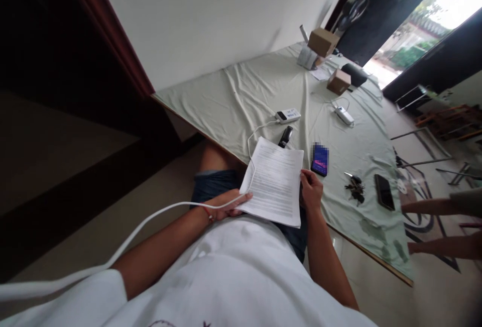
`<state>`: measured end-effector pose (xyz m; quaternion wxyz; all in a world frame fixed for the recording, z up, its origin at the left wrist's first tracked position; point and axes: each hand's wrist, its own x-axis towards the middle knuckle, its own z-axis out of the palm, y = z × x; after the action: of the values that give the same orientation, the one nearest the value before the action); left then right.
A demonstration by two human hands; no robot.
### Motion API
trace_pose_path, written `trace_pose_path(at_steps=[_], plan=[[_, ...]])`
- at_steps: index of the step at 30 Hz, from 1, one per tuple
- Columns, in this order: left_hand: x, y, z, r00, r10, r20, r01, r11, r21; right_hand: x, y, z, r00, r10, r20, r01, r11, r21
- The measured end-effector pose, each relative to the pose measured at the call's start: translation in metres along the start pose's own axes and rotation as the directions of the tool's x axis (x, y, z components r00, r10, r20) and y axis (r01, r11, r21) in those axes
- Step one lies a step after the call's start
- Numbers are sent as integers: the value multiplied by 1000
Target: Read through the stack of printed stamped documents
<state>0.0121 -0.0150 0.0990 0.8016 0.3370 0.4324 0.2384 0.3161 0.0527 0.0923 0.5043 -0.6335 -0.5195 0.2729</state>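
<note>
A stack of printed paper sheets (276, 181) rests partly on the table edge and partly over my lap. At its lower left corner my left hand (229, 203) is closed on it, thumb on top and fingers beneath. My right hand (312, 189) pinches the right edge of the sheets. Across the left side of the stack runs a white cable (192, 204), which passes over my left wrist and leads to a white power bank (288, 115). Just beyond the top edge of the paper lies a small black device (286, 136). A phone with a lit screen (320, 159) is near my right hand.
On the green tablecloth (263, 81) are keys (355, 189), a dark phone (384, 191) and a white device with a cable (344, 115). Cardboard boxes (339, 82) stand at the far end. Another person's legs (444, 246) show at the right.
</note>
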Motion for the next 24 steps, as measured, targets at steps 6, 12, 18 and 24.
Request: trace_pose_path(at_steps=[6, 12, 18, 24], plan=[[-18, 15, 17, 998, -58, -4, 57, 992, -114, 23, -34, -11, 949, -313, 41, 312, 911, -271], [-14, 8, 9, 993, -90, 77, 101, 981, -163, 47, -87, 15, 638, -398, 659, 645, 744, -175], [0, -8, -9, 990, -92, 105, 108, 982, -157, 55, -77, 70, 337, -350, 874, 776, 629, -47], [-7, -1, -5, 990, -76, 115, 88, 991, -102, 46, -59, 90, 357, -319, 878, 771, 631, -85]])
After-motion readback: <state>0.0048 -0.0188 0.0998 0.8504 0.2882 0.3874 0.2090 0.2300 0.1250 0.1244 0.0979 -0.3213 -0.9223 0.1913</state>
